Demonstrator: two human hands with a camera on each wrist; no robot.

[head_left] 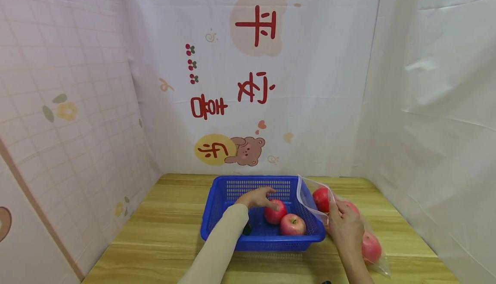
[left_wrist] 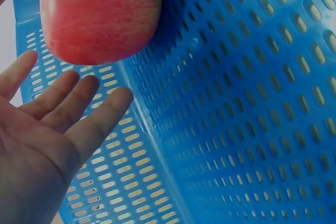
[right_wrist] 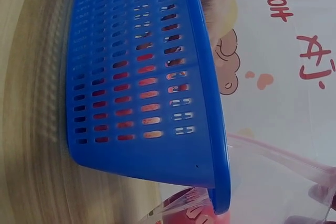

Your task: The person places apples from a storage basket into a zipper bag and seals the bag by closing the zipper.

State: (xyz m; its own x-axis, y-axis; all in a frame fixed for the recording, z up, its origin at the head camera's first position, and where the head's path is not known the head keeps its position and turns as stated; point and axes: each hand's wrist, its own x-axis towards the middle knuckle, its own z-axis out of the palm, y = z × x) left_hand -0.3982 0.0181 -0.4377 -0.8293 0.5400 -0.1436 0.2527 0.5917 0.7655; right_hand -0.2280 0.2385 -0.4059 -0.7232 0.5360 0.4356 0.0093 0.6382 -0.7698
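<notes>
While the left hand (head_left: 256, 198) spreads its fingers, gripping nothing, near an apple (head_left: 273, 213) in the basket (head_left: 267, 244), lower centre, the right hand (head_left: 346, 228) pinches the plastic bag (head_left: 300, 194) near its mouth, lower right; a slackening pinch could let that sag.

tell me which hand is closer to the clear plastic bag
Right. The right hand holds the clear plastic bag; the left hand is over the blue basket.
</notes>
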